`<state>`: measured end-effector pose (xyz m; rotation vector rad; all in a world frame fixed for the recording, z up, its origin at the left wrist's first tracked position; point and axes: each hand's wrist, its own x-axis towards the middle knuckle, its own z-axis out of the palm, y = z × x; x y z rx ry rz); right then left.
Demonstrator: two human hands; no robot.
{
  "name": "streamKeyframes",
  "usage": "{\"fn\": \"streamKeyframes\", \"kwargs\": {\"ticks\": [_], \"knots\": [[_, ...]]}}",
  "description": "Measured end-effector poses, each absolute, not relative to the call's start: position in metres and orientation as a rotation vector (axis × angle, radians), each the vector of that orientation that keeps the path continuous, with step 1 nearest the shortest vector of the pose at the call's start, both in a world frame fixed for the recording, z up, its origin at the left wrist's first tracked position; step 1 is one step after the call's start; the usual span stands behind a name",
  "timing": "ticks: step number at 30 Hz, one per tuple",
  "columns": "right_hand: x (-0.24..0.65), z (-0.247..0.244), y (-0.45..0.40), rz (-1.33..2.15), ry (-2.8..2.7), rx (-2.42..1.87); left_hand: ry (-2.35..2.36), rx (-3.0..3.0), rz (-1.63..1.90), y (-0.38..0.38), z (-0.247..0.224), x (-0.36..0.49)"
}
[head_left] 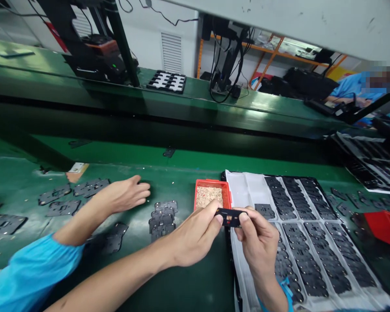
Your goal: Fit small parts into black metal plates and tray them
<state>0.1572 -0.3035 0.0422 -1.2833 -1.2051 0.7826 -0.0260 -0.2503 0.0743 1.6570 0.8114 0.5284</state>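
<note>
My left hand (198,234) and my right hand (260,236) pinch the two ends of a small black plate-like part (231,217) with cut-outs, held over the tray's left edge. Thumbs are on its near side. Just behind my left hand is a red box (229,196) filled with small tan bits (208,197). A short stack of black plates (162,219) lies left of the box. On my right, a tray (243,186) lined with white holds rows of similar black plates (300,247). From the left reaches a co-worker's hand (131,193) in a blue sleeve, its grip unclear.
More black plates (90,187) lie loose on the green bench at left. A red bin (385,225) and scattered parts are at far right. Behind stands a raised green shelf (195,93) with a small tray (167,82) and equipment. Another person sits at back right.
</note>
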Motion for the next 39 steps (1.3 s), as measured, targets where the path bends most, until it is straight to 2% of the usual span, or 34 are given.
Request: {"fn": "streamKeyframes", "kwargs": {"ticks": [16,39], "knots": [[0.147,0.026,-0.326,0.858,-0.942,-1.36,0.729,1.412,0.788,-0.265,0.041,-0.019],[0.14,0.028,-0.336,0.839,-0.963,-1.36,0.633,1.177,0.745,-0.278,0.033,-0.025]]}}
